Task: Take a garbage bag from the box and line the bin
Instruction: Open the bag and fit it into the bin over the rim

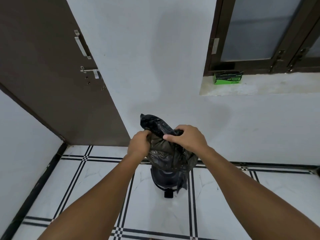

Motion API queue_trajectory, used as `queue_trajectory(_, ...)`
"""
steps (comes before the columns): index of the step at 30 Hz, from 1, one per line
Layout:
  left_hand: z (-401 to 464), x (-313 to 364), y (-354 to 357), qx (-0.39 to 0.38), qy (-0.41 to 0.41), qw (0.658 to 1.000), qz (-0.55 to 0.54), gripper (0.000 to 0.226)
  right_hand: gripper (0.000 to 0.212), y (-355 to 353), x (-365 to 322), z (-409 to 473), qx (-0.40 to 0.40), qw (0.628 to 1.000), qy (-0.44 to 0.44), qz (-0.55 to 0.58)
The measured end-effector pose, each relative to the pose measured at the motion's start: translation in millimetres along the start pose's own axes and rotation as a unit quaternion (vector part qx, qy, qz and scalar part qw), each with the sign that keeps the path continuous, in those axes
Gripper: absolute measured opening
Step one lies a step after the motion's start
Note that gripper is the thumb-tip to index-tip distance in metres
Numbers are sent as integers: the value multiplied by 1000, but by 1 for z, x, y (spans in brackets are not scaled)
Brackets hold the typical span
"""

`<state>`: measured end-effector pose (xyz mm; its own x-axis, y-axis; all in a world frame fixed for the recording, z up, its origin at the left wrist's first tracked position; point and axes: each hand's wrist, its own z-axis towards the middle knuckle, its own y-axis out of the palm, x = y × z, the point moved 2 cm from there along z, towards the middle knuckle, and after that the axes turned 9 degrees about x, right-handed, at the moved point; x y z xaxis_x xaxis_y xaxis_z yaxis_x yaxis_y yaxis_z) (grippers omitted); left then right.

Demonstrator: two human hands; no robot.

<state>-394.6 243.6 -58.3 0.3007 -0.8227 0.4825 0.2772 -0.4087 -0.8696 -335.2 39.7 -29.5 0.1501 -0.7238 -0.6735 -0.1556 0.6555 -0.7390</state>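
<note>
garbage bag (166, 153), black and crumpled, hangs above the bin (163, 180), its lower folds covering most of the bin's rim. left hand (139, 144) has its fingers curled into the bag's top edge; right hand (186, 138) pinches that edge with its thumb and bent fingers. the bin stands on the tiled floor (86, 187), close to the white wall (155, 66), perhaps touching it. green box (227, 78) sits on the window sill (277, 85), well apart. brown door (52, 75) stands to the left, bare tiles on either side.

brown door (52, 75) left | window (259, 32) right | white wall (155, 58) | tiled floor (86, 187)
</note>
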Motion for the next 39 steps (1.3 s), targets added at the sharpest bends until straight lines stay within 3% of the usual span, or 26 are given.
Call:
queue_trajectory(2, 1, 1, 4, -11, -4, 1000, 19, 29, 32, 2, 5, 2, 43, 999, -14, -28)
queue_trajectory(4, 0, 0, 6, -25, -11, 998, 50, 33, 20, 1, 15, 6, 129, 991, 36, 21)
queue_trajectory(7, -3, -12, 7, -48, -22, 991, 120, 35, 21, -8, 36, 14, 224, 953, 175, 108)
queue_trajectory(9, -6, -24, 9, -54, -69, 987, 137, 31, 25, -7, 54, 20, 245, 921, 239, 186)
queue_trajectory(12, -10, -40, 14, -38, -186, 980, 61, 29, 23, 3, 65, 22, 186, 892, 259, 322)
queue_trajectory(15, -13, -42, 24, -7, -260, 962, -88, 30, 35, 25, 58, 14, 65, 914, 225, 332)
queue_trajectory(19, -11, -44, 36, 2, -248, 956, -159, 27, 55, 64, 42, 8, -59, 954, 170, 241)
queue_trajectory(23, -4, -71, 45, -41, -183, 980, -62, 23, 53, 102, 44, 12, -127, 981, 127, 68)
queue_trajectory(25, -5, -94, 54, -64, -167, 984, -13, 30, 40, 124, 53, 12, -118, 985, 126, 18)
queue_trajectory(28, -10, -126, 71, -95, -206, 974, 4, 53, 9, 151, 69, 7, -26, 983, 182, -9)
queue_trajectory(32, -25, -142, 84, -107, -238, 965, -5, 64, 18, 164, 83, -2, 51, 958, 280, 34)
queue_trajectory(39, -6, -151, 111, -136, -204, 969, 15, 71, 11, 188, 101, 9, 17, 948, 317, 30)
